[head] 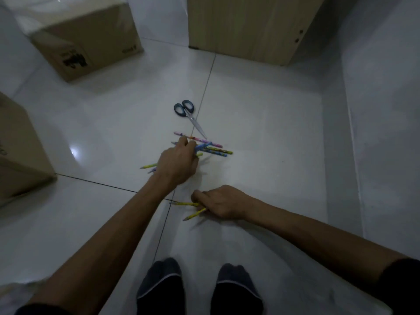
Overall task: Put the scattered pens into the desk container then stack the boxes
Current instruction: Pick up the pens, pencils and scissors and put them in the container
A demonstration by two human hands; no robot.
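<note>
Feet [200, 289] sit at the bottom edge; just above them my right hand [223, 204] curls round two yellow pens [185, 203], while at mid frame my left hand [179, 161] grips several from the pile of pens [214, 151]. I judge them light, stiff and prone to roll on the glossy floor [261, 133], so best pinched mid-shaft as a bundle. Scissors [188, 117] lie just above the pile, boxes [86, 42] crowd the upper left and left edge, the right is open, and I see no container.
</note>
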